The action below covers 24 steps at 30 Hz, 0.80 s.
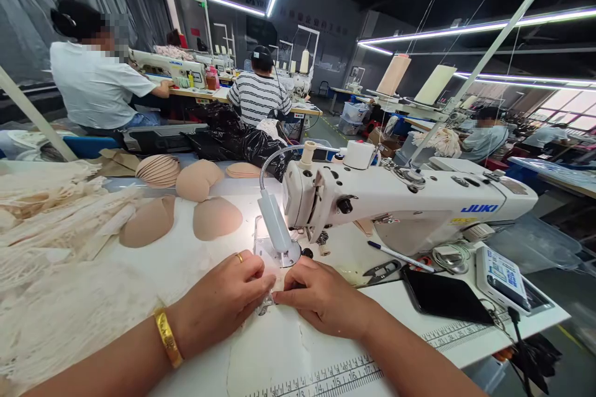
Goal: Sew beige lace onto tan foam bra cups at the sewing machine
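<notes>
My left hand, with a gold ring and a gold bangle at the wrist, is closed in a pinch in front of the sewing machine. Between its fingertips and those of my right hand is a small clear, shiny piece, partly hidden by the fingers. The fingers of my right hand are bent and pinched against that same piece. Just beyond both hands lies the metal needle plate, lit by a white gooseneck lamp.
Cream lace is heaped at the left. Beige bra cups lie behind my left hand. To the right are thread snips, a pen, a black phone and a white box. A printed ruler runs along the front. Co-workers sit beyond.
</notes>
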{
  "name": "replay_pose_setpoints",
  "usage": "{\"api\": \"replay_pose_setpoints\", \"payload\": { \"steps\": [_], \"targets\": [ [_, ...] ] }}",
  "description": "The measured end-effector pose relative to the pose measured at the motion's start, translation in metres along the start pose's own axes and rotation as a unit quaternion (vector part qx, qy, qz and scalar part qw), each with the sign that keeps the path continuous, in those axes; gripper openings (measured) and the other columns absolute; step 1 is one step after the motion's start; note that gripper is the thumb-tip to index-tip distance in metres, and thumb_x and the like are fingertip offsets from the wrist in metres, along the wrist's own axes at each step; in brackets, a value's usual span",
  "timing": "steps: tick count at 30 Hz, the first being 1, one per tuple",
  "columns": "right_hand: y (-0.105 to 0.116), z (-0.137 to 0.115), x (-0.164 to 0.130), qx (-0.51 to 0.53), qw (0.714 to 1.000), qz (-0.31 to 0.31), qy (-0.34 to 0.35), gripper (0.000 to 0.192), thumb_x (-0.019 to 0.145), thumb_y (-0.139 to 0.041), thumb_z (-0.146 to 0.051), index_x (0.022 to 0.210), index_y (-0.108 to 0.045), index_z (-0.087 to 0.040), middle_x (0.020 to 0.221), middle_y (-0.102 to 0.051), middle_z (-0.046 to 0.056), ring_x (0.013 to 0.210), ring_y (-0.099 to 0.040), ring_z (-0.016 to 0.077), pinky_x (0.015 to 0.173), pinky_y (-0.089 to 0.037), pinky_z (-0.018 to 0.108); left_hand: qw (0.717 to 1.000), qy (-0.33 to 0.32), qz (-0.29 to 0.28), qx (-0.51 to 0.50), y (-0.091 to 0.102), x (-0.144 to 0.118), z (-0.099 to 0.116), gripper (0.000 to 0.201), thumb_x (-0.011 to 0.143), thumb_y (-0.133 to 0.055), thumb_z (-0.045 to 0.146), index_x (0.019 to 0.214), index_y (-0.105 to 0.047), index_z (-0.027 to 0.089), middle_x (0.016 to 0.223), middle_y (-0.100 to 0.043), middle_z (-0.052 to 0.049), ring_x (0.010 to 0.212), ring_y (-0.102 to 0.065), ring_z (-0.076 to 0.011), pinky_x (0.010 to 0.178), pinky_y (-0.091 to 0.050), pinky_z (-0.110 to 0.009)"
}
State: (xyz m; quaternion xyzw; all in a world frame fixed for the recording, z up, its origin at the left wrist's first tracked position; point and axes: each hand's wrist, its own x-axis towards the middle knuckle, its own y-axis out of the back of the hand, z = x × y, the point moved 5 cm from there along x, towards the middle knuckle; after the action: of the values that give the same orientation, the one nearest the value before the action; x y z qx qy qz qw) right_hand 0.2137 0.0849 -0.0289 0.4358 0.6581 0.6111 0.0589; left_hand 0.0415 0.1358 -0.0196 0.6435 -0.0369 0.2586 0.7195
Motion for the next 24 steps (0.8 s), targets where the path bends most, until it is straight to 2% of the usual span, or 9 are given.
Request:
{"api": "replay_pose_setpoints", "payload": {
  "steps": [5, 9, 14, 16, 20, 24],
  "targets": [
    [0.003, 0.000, 0.003, -0.003, 0.999, -0.010, -0.035, 0.031, 0.099, -0.050, -0.008, 0.119, -0.067, -0.024, 0.094, -0.068, 0.005, 0.084, -0.053, 0.0207, 0.072, -0.048, 0.032, 0.999, 0.008, 0.045, -0.013, -0.009, -0.004, -0.005, 0.028, 0.105, -0.039, 0.013, 0.098, -0.065, 0.020, 0.090, -0.060, -0.006, 0.080, -0.050, -0.0214, 0.074, -0.043, -0.038],
    [0.003, 0.003, 0.004, -0.023, 0.998, -0.013, -0.058, 0.027, 0.099, -0.051, -0.010, 0.116, -0.067, -0.023, 0.094, -0.064, 0.006, 0.084, -0.053, 0.0211, 0.073, -0.047, 0.032, 0.998, -0.008, 0.047, -0.048, -0.010, 0.001, -0.007, 0.026, 0.105, -0.041, 0.010, 0.104, -0.065, 0.021, 0.097, -0.066, -0.005, 0.092, -0.057, -0.0222, 0.087, -0.044, -0.041],
    [-0.003, 0.012, 0.002, -0.047, 0.995, -0.004, -0.083, 0.028, 0.096, -0.054, -0.009, 0.117, -0.067, -0.022, 0.092, -0.062, 0.004, 0.082, -0.052, 0.0212, 0.069, -0.043, 0.031, 0.998, -0.019, 0.039, -0.035, -0.012, 0.013, -0.013, 0.026, 0.104, -0.040, 0.010, 0.094, -0.061, 0.021, 0.099, -0.070, -0.004, 0.086, -0.061, -0.0205, 0.081, -0.043, -0.040],
    [-0.005, 0.016, 0.000, -0.054, 0.995, 0.004, -0.089, 0.029, 0.096, -0.055, -0.009, 0.118, -0.067, -0.022, 0.092, -0.061, 0.004, 0.080, -0.052, 0.0207, 0.067, -0.042, 0.030, 0.998, -0.029, 0.049, -0.020, -0.014, 0.016, -0.015, 0.025, 0.103, -0.040, 0.010, 0.096, -0.061, 0.021, 0.102, -0.072, -0.005, 0.084, -0.062, -0.0208, 0.079, -0.042, -0.040],
    [-0.006, 0.020, 0.000, -0.060, 0.993, 0.015, -0.102, 0.027, 0.097, -0.055, -0.010, 0.117, -0.068, -0.022, 0.091, -0.061, 0.004, 0.077, -0.052, 0.0200, 0.064, -0.041, 0.030, 0.997, -0.037, 0.062, 0.001, -0.016, 0.020, -0.018, 0.024, 0.102, -0.041, 0.010, 0.102, -0.062, 0.020, 0.110, -0.075, -0.007, 0.088, -0.065, -0.0222, 0.084, -0.043, -0.042],
    [-0.006, 0.021, 0.002, -0.067, 0.991, 0.023, -0.111, 0.028, 0.097, -0.053, -0.011, 0.118, -0.068, -0.021, 0.089, -0.060, 0.004, 0.074, -0.051, 0.0204, 0.060, -0.039, 0.030, 0.998, -0.031, 0.051, 0.014, -0.017, 0.024, -0.020, 0.024, 0.102, -0.041, 0.011, 0.098, -0.063, 0.020, 0.105, -0.076, -0.007, 0.088, -0.068, -0.0224, 0.088, -0.045, -0.043]
  ]
}}
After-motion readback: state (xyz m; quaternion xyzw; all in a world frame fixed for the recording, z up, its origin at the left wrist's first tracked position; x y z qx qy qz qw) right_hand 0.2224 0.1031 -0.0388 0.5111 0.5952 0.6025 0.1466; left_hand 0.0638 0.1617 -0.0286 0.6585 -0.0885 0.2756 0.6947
